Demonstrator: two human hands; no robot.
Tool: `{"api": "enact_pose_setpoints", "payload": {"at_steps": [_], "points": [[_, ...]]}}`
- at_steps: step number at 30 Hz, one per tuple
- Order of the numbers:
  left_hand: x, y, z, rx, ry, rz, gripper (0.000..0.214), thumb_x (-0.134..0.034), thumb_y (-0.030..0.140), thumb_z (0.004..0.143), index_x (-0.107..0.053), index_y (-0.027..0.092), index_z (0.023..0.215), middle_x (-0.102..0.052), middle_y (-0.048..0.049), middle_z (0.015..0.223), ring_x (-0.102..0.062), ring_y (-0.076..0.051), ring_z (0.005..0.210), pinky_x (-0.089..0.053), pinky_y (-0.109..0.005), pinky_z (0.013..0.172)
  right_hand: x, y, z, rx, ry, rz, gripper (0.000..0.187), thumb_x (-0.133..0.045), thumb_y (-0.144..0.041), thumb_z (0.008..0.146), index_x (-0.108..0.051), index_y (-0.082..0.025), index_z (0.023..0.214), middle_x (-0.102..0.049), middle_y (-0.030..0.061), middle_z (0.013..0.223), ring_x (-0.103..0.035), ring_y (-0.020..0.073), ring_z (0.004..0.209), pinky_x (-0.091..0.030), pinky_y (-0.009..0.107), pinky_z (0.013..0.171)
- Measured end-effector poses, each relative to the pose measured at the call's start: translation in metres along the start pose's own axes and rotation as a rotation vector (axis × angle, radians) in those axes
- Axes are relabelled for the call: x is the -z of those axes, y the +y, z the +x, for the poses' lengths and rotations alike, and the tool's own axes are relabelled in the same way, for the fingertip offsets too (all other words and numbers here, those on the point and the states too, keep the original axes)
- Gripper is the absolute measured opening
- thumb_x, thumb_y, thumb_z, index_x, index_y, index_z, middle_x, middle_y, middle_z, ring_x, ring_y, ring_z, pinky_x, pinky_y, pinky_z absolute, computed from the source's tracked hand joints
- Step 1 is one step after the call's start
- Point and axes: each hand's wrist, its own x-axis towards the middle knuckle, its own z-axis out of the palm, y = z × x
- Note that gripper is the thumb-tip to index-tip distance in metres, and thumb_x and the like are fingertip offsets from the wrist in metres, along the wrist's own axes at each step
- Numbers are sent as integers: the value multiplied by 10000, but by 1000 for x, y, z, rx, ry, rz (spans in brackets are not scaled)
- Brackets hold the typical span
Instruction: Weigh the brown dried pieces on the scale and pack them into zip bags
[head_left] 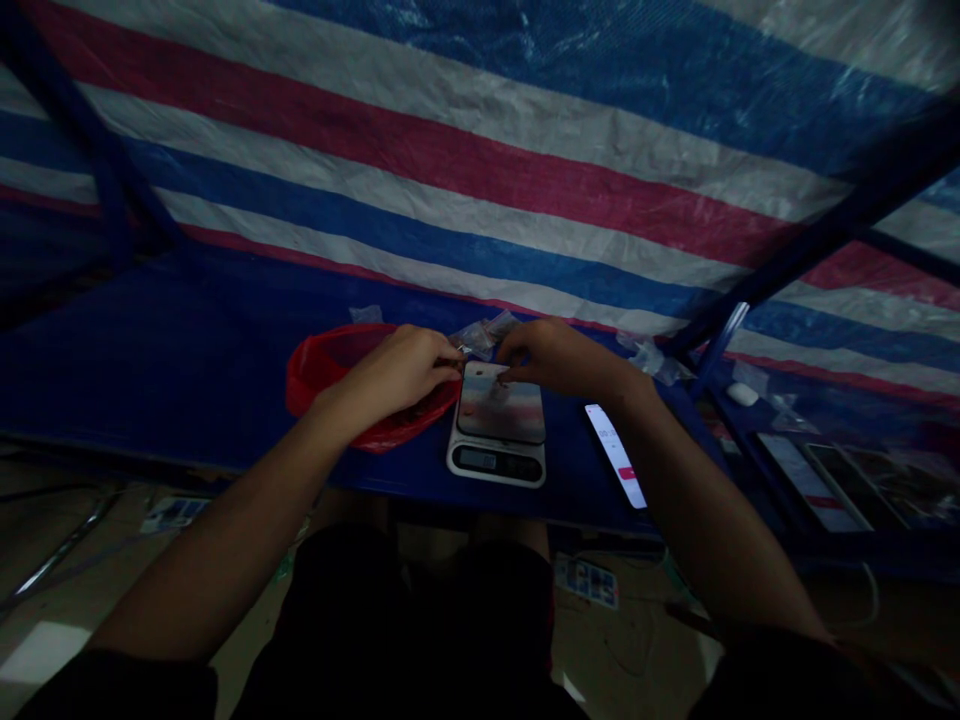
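Clear plastic packets (480, 338) lie bunched on the blue table (187, 380), just beyond a white digital scale (495, 468) with a glossy platform (501, 402). The left hand (397, 372) reaches over a red plastic bag (330, 365), its fingertips (456, 352) close to the packets, and its wrist hides much of the bag. The right hand (559, 355) arches above the far corner of the scale, with its fingertips (504, 376) at the platform. The two hands are apart but near each other, with only a narrow gap between them; whether either one grips anything small, I cannot tell.

A phone (615, 455) with a lit screen lies just beside the right forearm (675, 480). Another clear packet (649, 358) sits farther right, and a third (366, 314) sits behind the red bag. Beyond them are a small white object (742, 394) and a blue metal frame bar (720, 345). A red, white and blue striped tarpaulin (450, 170) hangs behind the table, and printed cards (174, 514) lie on the floor below.
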Motion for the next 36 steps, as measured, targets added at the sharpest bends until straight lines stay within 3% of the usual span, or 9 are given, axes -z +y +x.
{"api": "enact_pose_setpoints", "payload": {"at_steps": [7,12,15,19,24,29,34,36], "points": [[-3,3,21,-15,27,-56,291,-651,182,989,-864,261,1172,-857,-59,1150,-789,-243,1040,-541,-333,895,-10,-32,-25,-23,148,-97,237,-627,-182,1043,-840,-214,1142,-829,90,1180,-759,233,1056,-519,325,897],[-3,3,35,-148,37,-22,243,-692,190,974,-871,234,1132,-857,-67,1130,-785,-244,1075,-535,-337,935,-41,-67,-22,-63,-1,-243,260,-582,-228,1066,-834,-168,1081,-825,137,1137,-792,278,990,-522,319,754],[-2,12,44,-184,-6,-19,253,-706,174,963,-865,213,1156,-849,-86,1171,-777,-247,1107,-533,-337,970,-47,-74,-20,-87,-28,-271,288,-549,-193,1062,-829,-141,1023,-821,158,1102,-795,278,978,-516,313,739],[-3,25,50,-196,-130,-31,279,-657,120,975,-870,214,1128,-852,-95,1118,-782,-237,1052,-534,-324,912,-31,-59,-38,-113,58,-129,217,-625,-214,1030,-838,-213,1070,-822,99,1191,-782,247,995,-503,298,741],[-10,27,56,-155,-161,-40,255,-717,174,948,-869,234,1145,-855,-97,1090,-795,-255,1000,-551,-335,836,-12,-20,-58,-253,242,15,189,-678,-211,974,-846,-231,1056,-835,78,1066,-746,220,883,-480,305,724],[-12,30,63,-130,-173,-17,260,-760,177,902,-856,241,1135,-852,-82,1100,-790,-264,1015,-553,-361,847,-18,1,-57,-262,285,111,173,-688,-233,955,-847,-227,1024,-843,70,1044,-748,227,880,-490,318,745],[-9,34,63,-117,-140,-157,514,-808,120,841,-761,229,1341,-841,-51,1163,-781,-236,1061,-549,-318,890,-29,3,-47,-220,313,162,206,-666,-244,970,-861,-225,1034,-847,72,1036,-747,226,893,-492,309,746],[-5,33,59,-131,-116,-194,521,-793,128,864,-735,231,1372,-831,-42,1218,-773,-225,1101,-551,-307,924,-31,1,-43,-214,292,164,206,-666,-251,977,-864,-231,1030,-848,69,1043,-744,218,892,-488,304,750]]}}
